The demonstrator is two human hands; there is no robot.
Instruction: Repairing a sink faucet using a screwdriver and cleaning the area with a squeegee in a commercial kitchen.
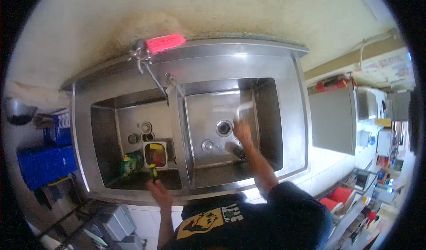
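My right hand [242, 131] reaches into the right basin [208, 106] of a steel double sink. Its fingers are closed on a whitish object [245, 108] that is smeared by motion, so its kind does not show. Beside that hand lie the drain [224, 127] and a round metal strainer [207, 145]. A dark, roughly cylindrical object [238, 151] rests partly behind my forearm. At the left basin's near edge, my left hand [159, 193] grips a small yellow-green and black object [153, 172], held above the basin; its kind is unclear.
The left basin holds a square metal container [167, 160] with a yellow block [156, 146] in it, a green packet [130, 163] and round drain parts [146, 127]. A faucet [153, 79] and pink brush [165, 43] are at the back. Blue crates [46, 166] stand left.
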